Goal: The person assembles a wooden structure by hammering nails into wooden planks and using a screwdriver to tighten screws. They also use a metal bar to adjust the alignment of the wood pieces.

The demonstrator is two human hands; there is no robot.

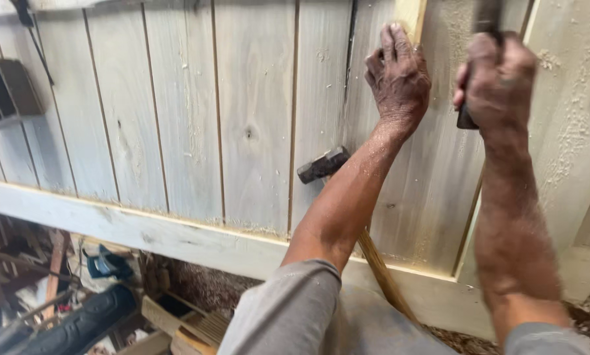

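Both forearms reach up: left hand (pixel 398 75) fingers curled on wood strip (pixel 410 16), right hand (pixel 499 79) fisted around dark tool (pixel 482 39).

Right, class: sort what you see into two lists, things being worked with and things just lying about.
In use: left hand on the pale wooden strip; right hand gripping a dark tool handle; plank panel.
Lying about: hammer on the panel; sawdust; clutter below.

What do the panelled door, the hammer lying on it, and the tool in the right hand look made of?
Door: pale unfinished wood, with grain, knots and sawdust visible. Hammer: dark, dull metal head, likely steel, on a light wooden handle. Tool in right hand: dark handle, material unclear.
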